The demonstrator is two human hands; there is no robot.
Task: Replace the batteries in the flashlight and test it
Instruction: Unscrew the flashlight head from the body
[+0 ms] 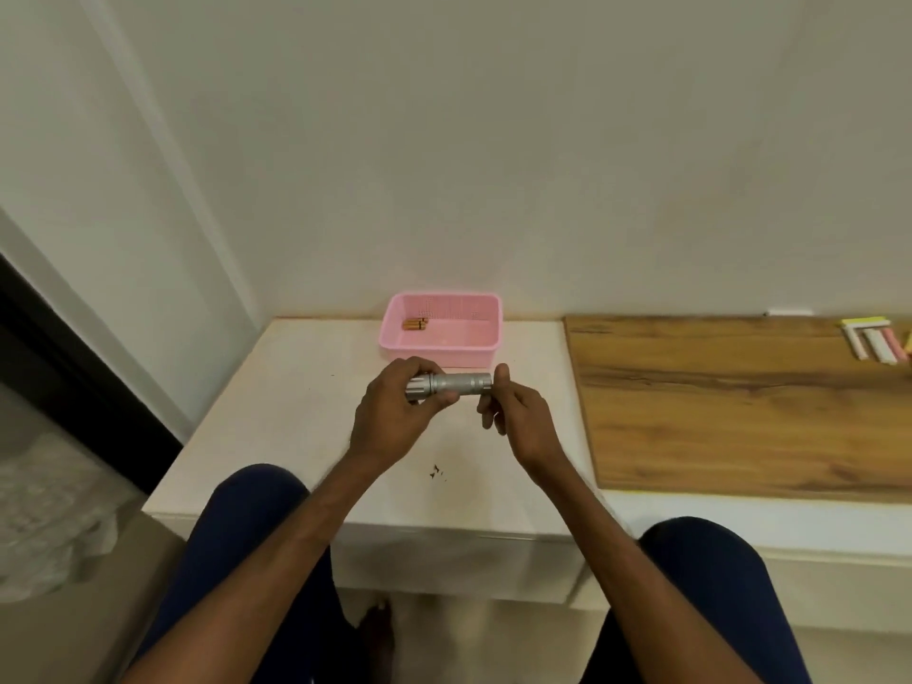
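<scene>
Your left hand (395, 412) has its fingers clenched round the head end of the flashlight (451, 385), which you hold level above the bench (296, 387), just in front of the pink basket (486, 355); your right hand (513, 409) pinches the tail end, thumb up against it, though I cannot tell whether a cap is on there; the batteries (414, 324) lie in the basket's far left corner. It looks like the tail is being turned; keep the left grip firm, twist only with the right, and stay low over the bench so a loose part cannot roll off.

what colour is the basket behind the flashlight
Pink, the basket shows best in the head view.
</scene>
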